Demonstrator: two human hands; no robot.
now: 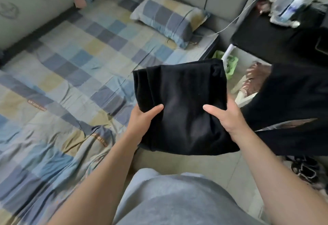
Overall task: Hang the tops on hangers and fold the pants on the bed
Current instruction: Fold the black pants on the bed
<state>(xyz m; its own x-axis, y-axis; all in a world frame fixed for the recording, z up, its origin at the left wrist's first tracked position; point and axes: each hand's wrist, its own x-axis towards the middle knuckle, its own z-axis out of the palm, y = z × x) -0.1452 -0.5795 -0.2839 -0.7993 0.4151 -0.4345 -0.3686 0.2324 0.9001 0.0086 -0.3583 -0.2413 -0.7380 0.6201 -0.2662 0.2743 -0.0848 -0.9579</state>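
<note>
Folded black pants (182, 107), held up in the air between both hands, above the near corner of the bed (71, 68) and the strip of floor (209, 164) beside it, apart from the mattress. Left grip (142, 120) clasped on the left edge, thumb on top, fingers hidden beneath the cloth. Right grip (225, 118) clasped likewise on the right edge, thumb flat across the top layer. Soft, matt, knit-looking fabric in several stacked layers, visible as stepped edges at the far left corner; sags a little between the two hands and droops at the near edge. Probably light, limp and not slippery. Likely to slump or unfold if taken by one corner, so best supported from underneath at two opposite sides, or across a flat palm, and laid down flat. Nothing fragile about it. Bed covered by a thin checked sheet in blue, grey and tan, creased and rumpled toward the near end. Matching checked pillow (168, 18), plump and rectangular, at the head. Second black garment (292, 104) hanging at the right, close beside the right wrist, kind not discernible. Dark counter (262, 34) beyond it, hard and flat-topped, carrying a clear plastic bottle (291, 2), blurred.
</note>
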